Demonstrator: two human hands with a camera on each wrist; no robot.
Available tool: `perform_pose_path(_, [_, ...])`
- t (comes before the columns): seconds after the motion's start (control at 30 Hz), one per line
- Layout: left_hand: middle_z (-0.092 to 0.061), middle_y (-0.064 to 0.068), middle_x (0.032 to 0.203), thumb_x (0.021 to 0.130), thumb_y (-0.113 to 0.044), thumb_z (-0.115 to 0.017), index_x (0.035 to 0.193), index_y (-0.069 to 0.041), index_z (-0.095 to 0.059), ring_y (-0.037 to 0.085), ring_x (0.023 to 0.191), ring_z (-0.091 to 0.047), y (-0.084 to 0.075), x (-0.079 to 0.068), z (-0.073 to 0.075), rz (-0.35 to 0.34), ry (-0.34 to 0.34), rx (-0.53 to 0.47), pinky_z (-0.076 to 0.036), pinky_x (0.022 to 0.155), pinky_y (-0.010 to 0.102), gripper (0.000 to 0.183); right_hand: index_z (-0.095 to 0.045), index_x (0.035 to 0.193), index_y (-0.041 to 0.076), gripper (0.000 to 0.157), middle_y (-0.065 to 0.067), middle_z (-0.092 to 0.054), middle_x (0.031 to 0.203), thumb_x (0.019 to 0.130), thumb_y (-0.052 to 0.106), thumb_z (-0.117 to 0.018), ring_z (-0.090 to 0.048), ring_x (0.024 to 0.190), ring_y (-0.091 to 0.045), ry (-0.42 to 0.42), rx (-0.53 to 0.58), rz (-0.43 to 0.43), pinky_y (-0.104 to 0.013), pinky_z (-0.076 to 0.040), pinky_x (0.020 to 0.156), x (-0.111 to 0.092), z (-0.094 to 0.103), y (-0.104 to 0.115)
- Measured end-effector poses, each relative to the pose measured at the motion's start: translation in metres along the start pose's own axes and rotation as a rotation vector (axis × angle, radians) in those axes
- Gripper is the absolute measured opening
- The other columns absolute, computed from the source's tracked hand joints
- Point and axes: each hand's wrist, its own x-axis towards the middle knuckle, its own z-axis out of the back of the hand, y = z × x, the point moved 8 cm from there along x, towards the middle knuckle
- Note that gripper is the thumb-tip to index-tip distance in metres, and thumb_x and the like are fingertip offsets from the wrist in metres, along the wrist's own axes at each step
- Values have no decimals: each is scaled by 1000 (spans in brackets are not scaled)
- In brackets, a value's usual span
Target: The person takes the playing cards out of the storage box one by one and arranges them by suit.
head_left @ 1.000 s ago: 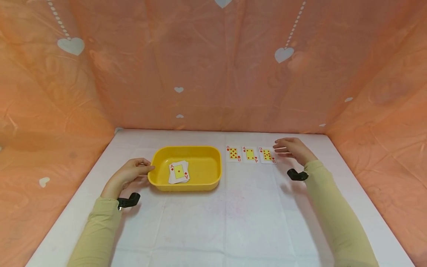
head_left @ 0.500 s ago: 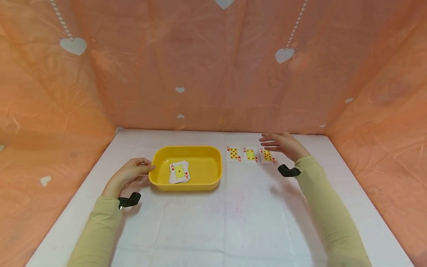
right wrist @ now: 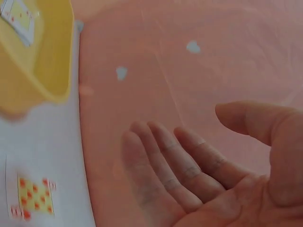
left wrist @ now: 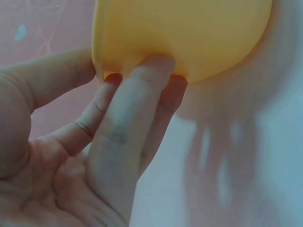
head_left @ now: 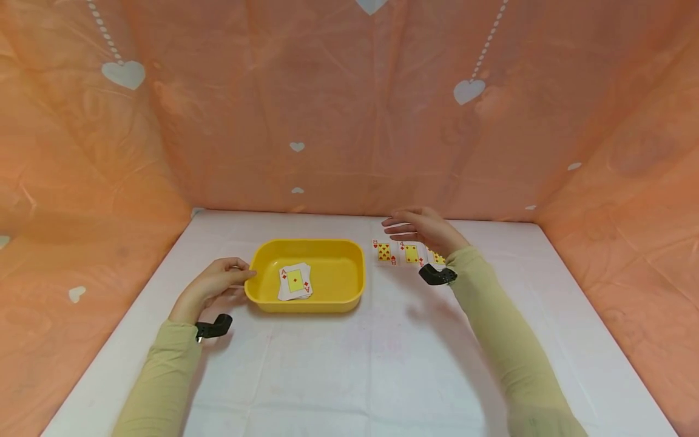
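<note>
My left hand [head_left: 214, 284] pinches the left rim of a yellow plastic tray [head_left: 335, 276], thumb on the rim and fingers [left wrist: 132, 109] against its outer wall. Inside the tray lies a small pile of playing cards [head_left: 295, 281], an ace of diamonds on top. To the tray's right, three cards lie face up in a row: eight of hearts [head_left: 384, 252], four of diamonds [head_left: 411, 254] and nine of diamonds [head_left: 435, 257]. The nine is partly hidden by the right wrist. Above this row hangs my right hand [head_left: 425, 228], fingers loosely extended, holding nothing.
A white cloth [head_left: 317, 376] covers the table. Orange curtains [head_left: 338, 121] with pale hearts enclose the back and both sides. Black wrist cameras [head_left: 214, 326] stick out below each hand.
My right hand has moved left, from beside the nine of diamonds to over the row of cards. The left hand, tray and cards stay in place.
</note>
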Motion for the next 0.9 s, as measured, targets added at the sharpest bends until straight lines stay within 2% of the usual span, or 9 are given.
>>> perform_pose_path(0.23, [-63, 14, 97, 93, -21, -63, 110, 8, -50, 17, 81, -64, -1, -1, 1, -11, 0, -36, -55, 69, 31, 36, -51, 127, -8, 36, -25, -57, 123, 98, 13, -54, -55, 114, -39, 65, 25, -19, -46, -45, 95, 23, -44, -1])
perform_pose_path(0.43, [-62, 17, 102, 94, -23, -63, 111, 7, -51, 18, 84, -64, 1, 0, 1, -6, -1, -36, -55, 71, 32, 36, -56, 121, -6, 31, -24, -60, 119, 96, 11, -58, -61, 107, -34, 90, 16, -86, -41, -50, 89, 46, -78, -14])
perform_pose_path(0.57, [-61, 18, 103, 94, -24, -62, 111, 6, -51, 20, 85, -64, 2, -1, 3, 0, -7, -19, -54, 74, 33, 36, -57, 122, -7, 34, -25, -60, 119, 95, 13, -60, -62, 107, -34, 123, -14, -140, -41, -50, 88, 62, -102, -23])
perform_pose_path(0.7, [-62, 15, 100, 94, -24, -62, 110, 7, -51, 20, 85, -64, 1, -1, 3, -23, -7, -5, -54, 76, 34, 37, -56, 123, -9, 37, -26, -59, 120, 93, 12, -62, -60, 109, -36, 159, -87, -200, -40, -51, 88, 77, -121, -35])
perform_pose_path(0.9, [-62, 11, 94, 94, -22, -62, 108, 8, -51, 18, 84, -65, 2, 1, 3, -47, -3, -19, -54, 77, 35, 35, -64, 116, -6, 31, -22, -65, 111, 90, 13, -66, -64, 101, -32, 189, -279, -270, -37, -52, 86, 94, -136, -55])
